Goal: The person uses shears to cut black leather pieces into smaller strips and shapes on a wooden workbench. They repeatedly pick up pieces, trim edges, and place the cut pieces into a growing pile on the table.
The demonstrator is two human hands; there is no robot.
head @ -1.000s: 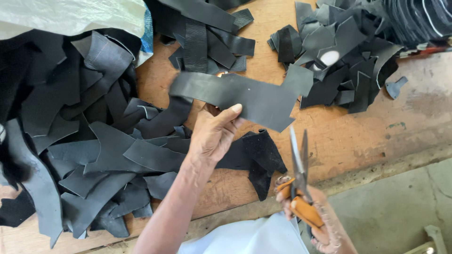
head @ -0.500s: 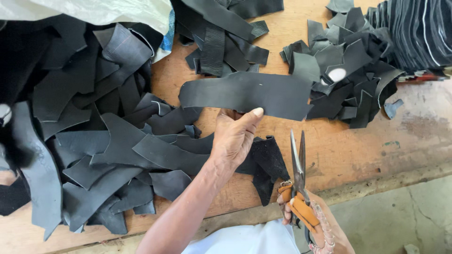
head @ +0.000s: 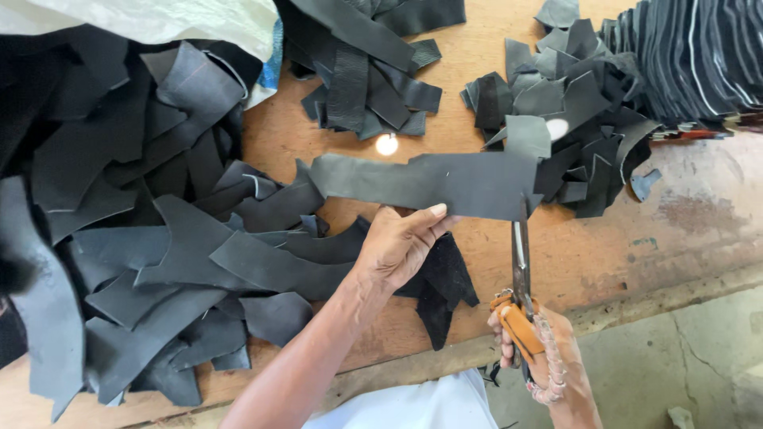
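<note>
Hands: left [head: 397,246] under leather strip [head: 429,181], scissors [head: 520,262] right

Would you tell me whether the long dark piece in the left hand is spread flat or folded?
Spread flat: the left hand holds the dark leather piece stretched out level, with no fold showing.

You've got a long, flat strip of dark grey leather [head: 429,181] held level above the wooden bench, its edges uneven and a square tab rising at its right end. Your orange-handled scissors [head: 520,274] stand upright, blade tips touching the strip's lower right edge.
</note>
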